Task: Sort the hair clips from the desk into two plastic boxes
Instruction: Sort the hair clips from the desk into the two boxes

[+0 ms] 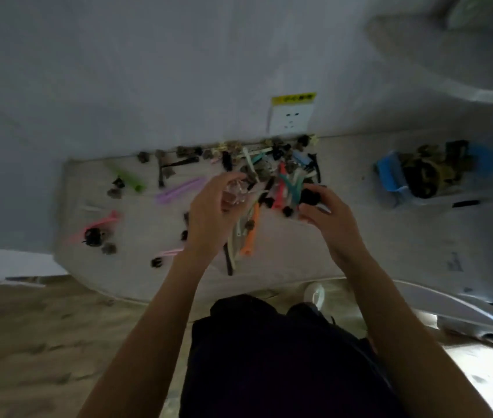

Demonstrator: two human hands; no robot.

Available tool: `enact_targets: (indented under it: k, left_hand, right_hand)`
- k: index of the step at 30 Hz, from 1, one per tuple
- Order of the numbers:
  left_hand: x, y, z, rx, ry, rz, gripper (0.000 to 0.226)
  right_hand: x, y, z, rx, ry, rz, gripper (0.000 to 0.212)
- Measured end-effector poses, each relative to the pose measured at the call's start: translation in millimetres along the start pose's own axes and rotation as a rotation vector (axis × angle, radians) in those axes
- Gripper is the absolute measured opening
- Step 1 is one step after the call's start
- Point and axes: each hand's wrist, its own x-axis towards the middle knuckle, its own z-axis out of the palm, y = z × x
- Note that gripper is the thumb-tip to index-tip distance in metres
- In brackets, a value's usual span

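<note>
Many hair clips lie scattered on the pale desk (136, 276), thickest in a pile (272, 173) by the back wall. My left hand (209, 218) is raised over the pile, its fingers curled round a clear claw clip (234, 191). My right hand (326, 215) grips a black claw clip (311, 194) just right of the pile. Loose pieces include a green clip (130, 179), a purple clip (178, 190), an orange clip (251, 233) and a pink clip (100, 224). A plastic box with blue latches (390, 176) at the right holds dark and brownish claw clips. The image is blurred.
A white wall socket (290, 120) with a yellow label sits on the wall behind the pile. The desk's front edge curves just before my dark-clothed lap (269, 342). A wooden floor (43, 327) shows at the lower left. A small white object (314, 292) lies below the desk edge.
</note>
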Motion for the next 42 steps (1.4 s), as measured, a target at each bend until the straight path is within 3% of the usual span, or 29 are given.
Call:
enact_targets:
  k: [9,16,19,21,24,26,32,39,42]
  left_hand:
    - [34.8,172.4,168.5,-0.393,-0.122,0.061,0.023]
    - [47.4,175.9,262.4,-0.241,-0.105,-0.122,0.026]
    - [49.4,174.7,270.7,0.033,-0.168,-0.084,0.025]
    - [48.6,175.6,269.1,0.236,-0.274,-0.016,0.035]
    - [44.1,175.3,262.2,0.292,-0.350,0.028,0.059]
    - [41.6,172.4,257.2,0.266,-0.362,0.058,0.063]
    - [38.7,154.1,260.5,0.449,-0.313,0.243,0.044]
    - [50.2,147.1,280.5,0.597,-0.150,0.358,0.022]
    - [57.1,154.8,290.7,0.592,-0.160,0.363,0.021]
  right_hand:
    - [-10.8,-12.3,-207.7,0.017,0.242,-0.066,0.030]
    - [12.5,-20.2,-291.0,0.059,0.325,-0.044,0.031]
    - [23.7,-22.7,-306.9,-0.041,0.284,-0.070,0.031]
    - [32.7,-22.9,-313.4,-0.133,0.255,-0.101,0.034]
    - [48.3,-23.3,-317.4,-0.243,0.214,-0.164,0.036]
    - [57.3,-24.7,-316.5,-0.344,0.193,-0.220,0.038]
    - [75.6,-18.3,-309.8,-0.765,0.151,-0.384,0.041]
    - [101.5,-33.4,-300.9,-0.884,0.232,-0.529,0.033]
    - [123.5,-35.9,-293.6,-1.134,0.177,-0.503,0.027]
